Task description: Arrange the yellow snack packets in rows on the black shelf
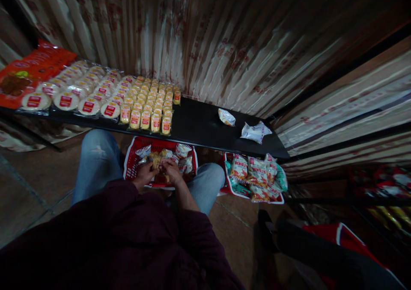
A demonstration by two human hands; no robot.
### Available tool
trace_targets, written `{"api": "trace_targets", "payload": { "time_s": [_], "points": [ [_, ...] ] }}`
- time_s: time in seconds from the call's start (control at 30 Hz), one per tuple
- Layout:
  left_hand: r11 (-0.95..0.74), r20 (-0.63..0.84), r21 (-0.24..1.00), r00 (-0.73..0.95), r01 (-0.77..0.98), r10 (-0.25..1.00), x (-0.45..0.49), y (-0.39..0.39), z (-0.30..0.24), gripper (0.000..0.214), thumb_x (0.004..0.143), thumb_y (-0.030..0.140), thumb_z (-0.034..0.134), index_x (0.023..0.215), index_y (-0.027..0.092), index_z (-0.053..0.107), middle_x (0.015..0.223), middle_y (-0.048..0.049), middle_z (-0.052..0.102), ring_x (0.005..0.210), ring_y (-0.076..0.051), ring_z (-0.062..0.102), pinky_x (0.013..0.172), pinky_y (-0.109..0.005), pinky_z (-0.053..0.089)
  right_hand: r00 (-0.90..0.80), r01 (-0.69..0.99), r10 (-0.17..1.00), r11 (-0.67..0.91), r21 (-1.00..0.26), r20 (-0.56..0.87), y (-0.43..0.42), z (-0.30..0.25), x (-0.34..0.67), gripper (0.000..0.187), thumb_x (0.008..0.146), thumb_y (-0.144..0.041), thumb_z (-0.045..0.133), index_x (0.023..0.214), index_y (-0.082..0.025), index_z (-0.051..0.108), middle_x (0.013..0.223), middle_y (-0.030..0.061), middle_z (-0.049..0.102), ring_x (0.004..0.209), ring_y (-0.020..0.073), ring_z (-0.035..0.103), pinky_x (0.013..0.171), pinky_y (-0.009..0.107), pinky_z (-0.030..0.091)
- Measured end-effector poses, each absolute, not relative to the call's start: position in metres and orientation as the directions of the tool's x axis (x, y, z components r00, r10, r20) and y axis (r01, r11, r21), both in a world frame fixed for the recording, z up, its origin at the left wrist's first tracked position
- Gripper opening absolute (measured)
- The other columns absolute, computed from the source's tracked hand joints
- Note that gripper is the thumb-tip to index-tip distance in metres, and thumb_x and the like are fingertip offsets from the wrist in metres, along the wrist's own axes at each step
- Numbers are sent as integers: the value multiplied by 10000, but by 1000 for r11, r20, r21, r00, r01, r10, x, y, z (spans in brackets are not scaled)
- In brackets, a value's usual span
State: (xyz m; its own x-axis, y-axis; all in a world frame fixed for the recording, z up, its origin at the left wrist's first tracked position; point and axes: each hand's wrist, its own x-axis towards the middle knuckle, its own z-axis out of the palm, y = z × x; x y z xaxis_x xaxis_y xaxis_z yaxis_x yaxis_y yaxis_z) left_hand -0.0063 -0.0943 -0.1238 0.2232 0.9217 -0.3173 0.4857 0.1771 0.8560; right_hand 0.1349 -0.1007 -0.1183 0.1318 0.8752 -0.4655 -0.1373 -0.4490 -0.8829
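Note:
Over a red basket point(129, 172) between my knees, my two hands work close together. My left hand point(146, 173) is closed on a small yellowish wrapped snack point(156, 160), held between the fingers. My right hand point(171, 171) is beside it with curled fingers; what they grip is too dim and small to make out. White printed snack packets point(183, 150) lie in the basket around both hands. On the black shelf point(195, 121) just beyond, small yellow wrapped cakes point(145, 119) stand in tight rows, with round white wrapped cakes point(89, 106) lined up to their left.
A large orange bag point(35, 71) lies at the shelf's left end. Two loose packets, one smaller point(226, 117) and one white point(255, 132), rest toward its right end. Another basket point(227, 158) holds several packets. Another person's dark-clothed leg point(308, 243) is at lower right.

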Motion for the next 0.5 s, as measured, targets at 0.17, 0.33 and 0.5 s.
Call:
{"api": "trace_targets", "payload": {
  "time_s": [0.17, 0.33, 0.5],
  "points": [
    [522, -509, 853, 256, 23, 822, -10, -94, -120, 404, 597, 278, 669, 978, 154, 623, 947, -67, 707, 855, -211, 657, 662, -286, 518, 199, -195, 836, -478, -856, -512, -99, -120, 137, 89, 698, -238, 630, 766, -182, 636, 658, -29, 631, 564, 104, 553, 586, 230, 454],
    [568, -521, 819, 309, -82, 796, -16, -96, -115, 435, 537, 266, 714, 952, 154, 646, 993, -87, 711, 909, -233, 663, 669, -290, 530, 167, -160, 844, -486, -859, -509, -100, -124, 135, 73, 705, -184, 597, 760, -187, 645, 580, -55, 592, 519, 90, 511, 578, 219, 424],
    [622, -562, 770, 311, -141, 767, -16, -96, -113, 395, 545, 207, 696, 933, 155, 652, 948, -87, 716, 852, -220, 674, 656, -299, 546, 117, -210, 859, -469, -858, -498, -101, -121, 134, 75, 712, -178, 591, 769, -190, 638, 653, -35, 635, 542, 88, 531, 567, 211, 435]
  ]
}}
